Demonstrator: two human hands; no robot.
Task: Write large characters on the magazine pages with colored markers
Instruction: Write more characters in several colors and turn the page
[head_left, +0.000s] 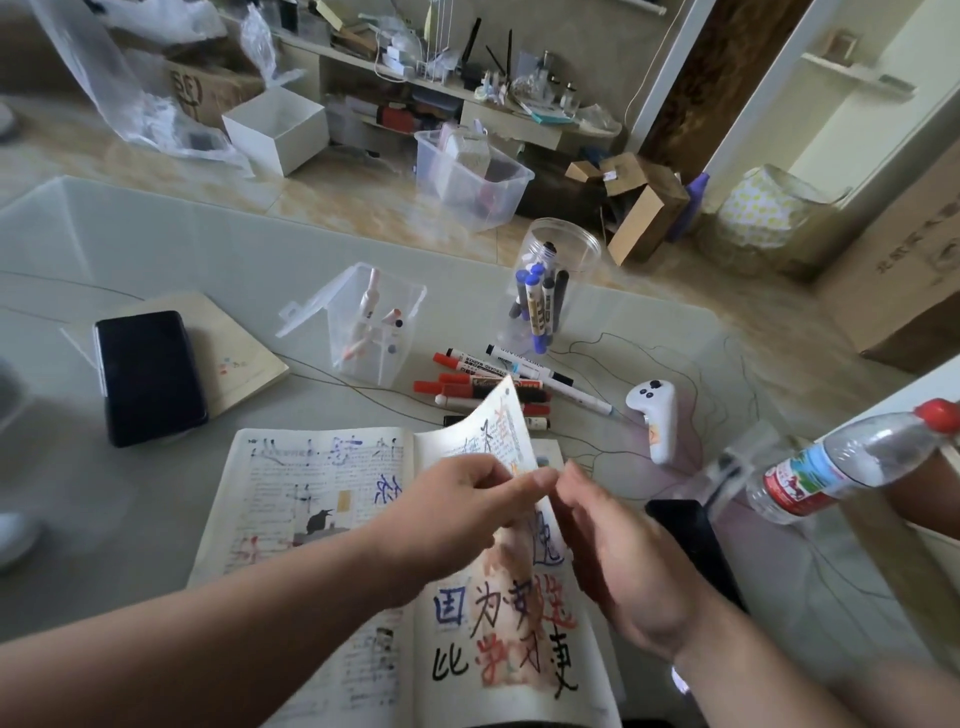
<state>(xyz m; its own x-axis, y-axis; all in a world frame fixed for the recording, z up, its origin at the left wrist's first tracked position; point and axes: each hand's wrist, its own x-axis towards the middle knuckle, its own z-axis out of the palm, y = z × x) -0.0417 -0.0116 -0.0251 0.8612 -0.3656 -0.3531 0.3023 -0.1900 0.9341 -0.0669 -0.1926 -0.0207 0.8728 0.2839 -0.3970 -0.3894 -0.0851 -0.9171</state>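
Note:
An open magazine (311, 499) lies on the pale table in front of me, its pages covered with large blue, black and red characters. One page (498, 426) stands lifted and curled above the spine. My left hand (457, 514) pinches that page's edge between thumb and fingers. My right hand (618, 551) is beside it with straight fingers, its fingertips meeting the page edge at the same spot. Red, black and blue markers (488, 379) lie loose just beyond the magazine.
A clear jar (550, 291) holds blue and black markers; a clear box (374, 322) holds more. A black phone (148, 374) rests on a notebook at left. A white controller (654, 415), a water bottle (841, 462) and another dark phone (691, 545) sit at right.

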